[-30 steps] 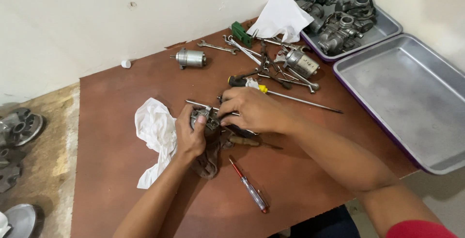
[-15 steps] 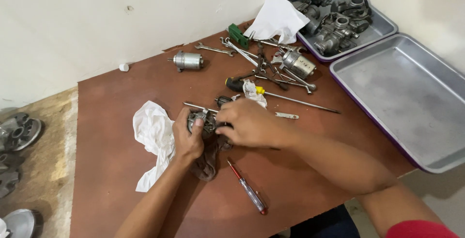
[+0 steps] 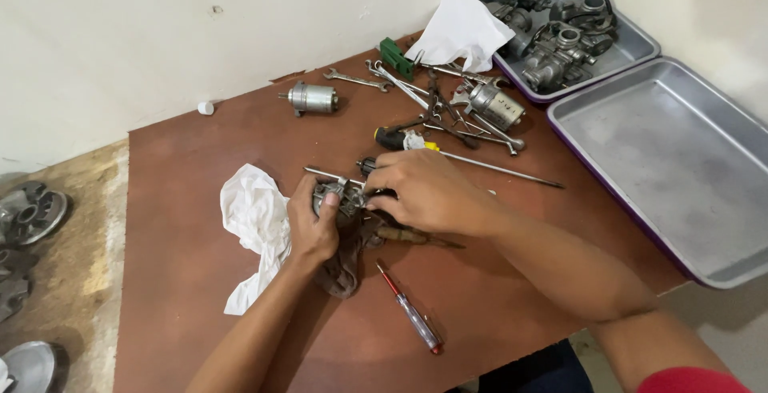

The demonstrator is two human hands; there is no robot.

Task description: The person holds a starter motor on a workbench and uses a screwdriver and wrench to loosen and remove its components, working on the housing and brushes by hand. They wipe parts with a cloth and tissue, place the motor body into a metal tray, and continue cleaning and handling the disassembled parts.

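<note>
Grey cast metal, a small engine part [image 3: 340, 197], sat near the middle of the brown table [image 3: 184, 281], clamped in the left hand [image 3: 314, 223] with the fingers wrapped round its side. The right hand [image 3: 422, 191] lay over its other side, fingertips pinched on it (what they gripped was hidden). A white rag [image 3: 256, 225] lay just beside the left hand, and a red-handled screwdriver [image 3: 410, 319] near the wrists.
</note>
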